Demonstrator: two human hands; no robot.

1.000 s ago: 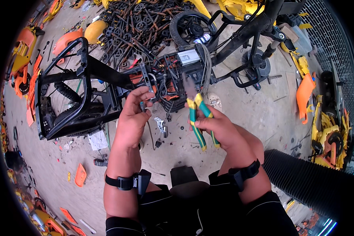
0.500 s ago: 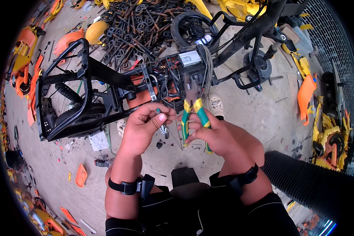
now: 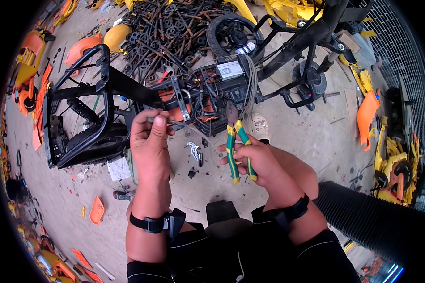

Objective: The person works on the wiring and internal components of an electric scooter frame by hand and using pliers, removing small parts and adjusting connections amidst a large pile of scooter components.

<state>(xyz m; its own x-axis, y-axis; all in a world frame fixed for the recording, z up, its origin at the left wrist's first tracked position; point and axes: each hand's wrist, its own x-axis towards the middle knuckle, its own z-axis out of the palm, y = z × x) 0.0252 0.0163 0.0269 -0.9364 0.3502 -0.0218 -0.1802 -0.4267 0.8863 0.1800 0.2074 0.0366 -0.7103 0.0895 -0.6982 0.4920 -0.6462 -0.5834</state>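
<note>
My left hand (image 3: 150,141) is closed, with a thin grey cable (image 3: 182,124) pinched between thumb and fingers. The cable runs rightward from the fingertips toward the wiring. Pliers with green and yellow handles (image 3: 231,158) are gripped in my right hand (image 3: 257,158), the handles spread a little. Their jaws point away from me, against the dark wiring of a black scooter frame (image 3: 123,80); whether they touch a wire I cannot tell. A silver box (image 3: 230,70) and a loop of grey cables (image 3: 253,89) sit on the frame just beyond.
Beyond the frame lies a heap of rusty metal parts (image 3: 170,37) and a black wheel (image 3: 222,42). A ribbed black hose (image 3: 359,219) lies at right. Small metal bits (image 3: 193,150) and an orange panel (image 3: 97,210) are on the floor. Yellow and orange scooter parts (image 3: 366,118) line both sides.
My left hand has moved left and slightly farther away, drawing the cable out from near the pliers. The pliers have shifted a little right and turned slightly in my right hand.
</note>
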